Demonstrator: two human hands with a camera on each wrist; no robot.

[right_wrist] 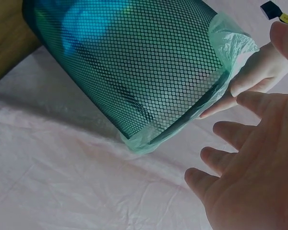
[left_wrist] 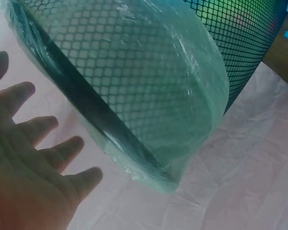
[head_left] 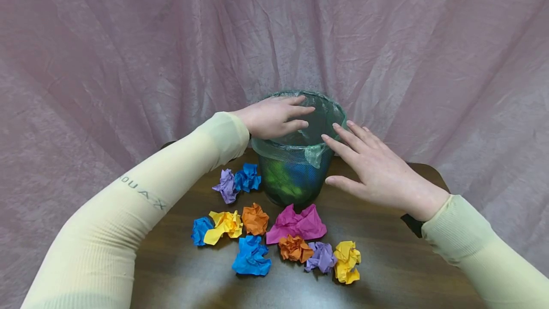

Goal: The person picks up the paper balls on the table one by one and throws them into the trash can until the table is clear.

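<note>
A mesh wastebasket [head_left: 296, 180] stands at the far side of the table, lined with a thin green plastic bag [left_wrist: 134, 52] folded over its rim. Green and blue colours show through the mesh near the bottom. My left hand [head_left: 276, 117] hovers palm down over the left part of the rim, fingers spread and holding nothing. At the right side of the basket is my right hand [head_left: 379, 170], its fingers extended toward the rim and nothing in its grasp. In the right wrist view its fingertips [right_wrist: 199, 182] stay apart from the bag's edge.
In front of the basket lie several crumpled papers, among them a pink sheet [head_left: 297, 223], orange balls [head_left: 255, 219], blue ones [head_left: 251, 255], yellow ones [head_left: 347, 262] and purple ones [head_left: 320, 256]. A pinkish curtain [head_left: 171, 37] hangs behind the brown wooden table [head_left: 386, 261].
</note>
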